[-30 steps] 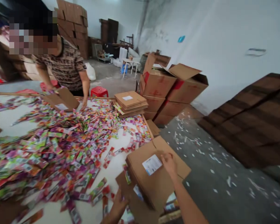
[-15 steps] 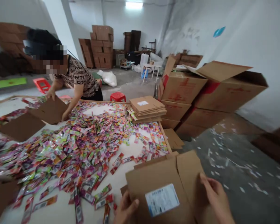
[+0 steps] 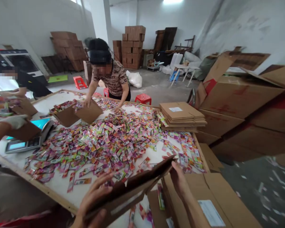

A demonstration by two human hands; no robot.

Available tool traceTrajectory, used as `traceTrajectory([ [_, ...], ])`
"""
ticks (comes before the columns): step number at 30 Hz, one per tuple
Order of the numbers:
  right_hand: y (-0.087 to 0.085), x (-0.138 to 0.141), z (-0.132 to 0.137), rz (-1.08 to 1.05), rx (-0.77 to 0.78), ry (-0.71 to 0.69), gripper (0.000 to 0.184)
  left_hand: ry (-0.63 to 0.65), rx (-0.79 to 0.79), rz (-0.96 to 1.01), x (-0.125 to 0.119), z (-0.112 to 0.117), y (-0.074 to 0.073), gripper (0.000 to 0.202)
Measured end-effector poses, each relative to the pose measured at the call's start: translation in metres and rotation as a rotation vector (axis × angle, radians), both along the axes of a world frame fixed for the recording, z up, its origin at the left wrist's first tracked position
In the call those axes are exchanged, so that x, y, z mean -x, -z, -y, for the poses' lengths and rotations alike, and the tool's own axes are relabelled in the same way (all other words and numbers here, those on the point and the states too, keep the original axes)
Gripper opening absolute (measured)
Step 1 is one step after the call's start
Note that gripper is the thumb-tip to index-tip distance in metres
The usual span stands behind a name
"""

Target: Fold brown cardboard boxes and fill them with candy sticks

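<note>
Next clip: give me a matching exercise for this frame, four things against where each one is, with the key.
Things:
1. flattened carton
2. stack of flat cartons
3. scale
4. red stool

Places:
A. on the floor behind the table's far edge
B. at the table's left side, beside a gloved hand
C. held between the left hand and the right hand
D. on the table's far right corner

Pairs: 1-C, 2-D, 3-B, 4-A
</note>
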State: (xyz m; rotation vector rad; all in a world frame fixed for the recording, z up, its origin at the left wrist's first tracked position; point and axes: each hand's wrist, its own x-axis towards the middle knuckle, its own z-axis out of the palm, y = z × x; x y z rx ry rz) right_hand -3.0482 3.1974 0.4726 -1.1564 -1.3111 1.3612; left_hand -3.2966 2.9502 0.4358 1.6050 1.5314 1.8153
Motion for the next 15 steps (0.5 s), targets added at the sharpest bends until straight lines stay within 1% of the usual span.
traceTrajectory([
  [1, 0.011, 0.011, 0.010, -0.002, 0.034, -0.067, 0.066, -0.022, 0.043, -0.015, 0.015, 0.002, 0.018, 0.046],
  [3, 0.037, 0.030, 0.031, 0.061, 0.083, -0.207, 0.065, -0.034, 0.112, -0.001, 0.039, 0.003, 0.056, 0.072],
  [4, 0.051, 0.038, 0.042, 0.121, 0.092, -0.258, 0.065, 0.006, 0.145, 0.003, 0.047, 0.002, 0.076, 0.082],
  [5, 0.066, 0.045, 0.052, 0.187, 0.086, -0.279, 0.065, 0.078, 0.177, -0.013, 0.052, 0.001, 0.094, 0.085],
  [6, 0.081, 0.050, 0.060, 0.241, 0.069, -0.278, 0.065, 0.175, 0.205, -0.048, 0.056, 0.000, 0.111, 0.079],
  [7, 0.093, 0.053, 0.067, 0.269, 0.054, -0.266, 0.065, 0.298, 0.238, -0.100, 0.057, 0.000, 0.125, 0.069],
  [8, 0.104, 0.055, 0.073, 0.265, 0.052, -0.251, 0.063, 0.405, 0.272, -0.133, 0.057, 0.000, 0.136, 0.058],
  [9, 0.113, 0.055, 0.078, 0.231, 0.070, -0.233, 0.058, 0.456, 0.308, -0.106, 0.055, 0.001, 0.145, 0.049],
  [10, 0.120, 0.053, 0.081, 0.172, 0.106, -0.215, 0.048, 0.442, 0.353, -0.008, 0.051, 0.002, 0.152, 0.043],
  [11, 0.124, 0.050, 0.083, 0.105, 0.148, -0.211, 0.036, 0.362, 0.398, 0.145, 0.047, 0.003, 0.157, 0.039],
  [12, 0.127, 0.047, 0.084, 0.046, 0.179, -0.207, 0.026, 0.235, 0.418, 0.315, 0.042, 0.002, 0.160, 0.039],
  [13, 0.129, 0.042, 0.085, 0.011, 0.191, -0.205, 0.027, 0.076, 0.406, 0.470, 0.037, 0.001, 0.162, 0.043],
  [14, 0.131, 0.037, 0.085, 0.004, 0.183, -0.211, 0.037, -0.079, 0.369, 0.580, 0.033, -0.001, 0.163, 0.051],
  [15, 0.132, 0.032, 0.085, 0.027, 0.162, -0.223, 0.044, -0.173, 0.329, 0.619, 0.031, -0.003, 0.163, 0.062],
])
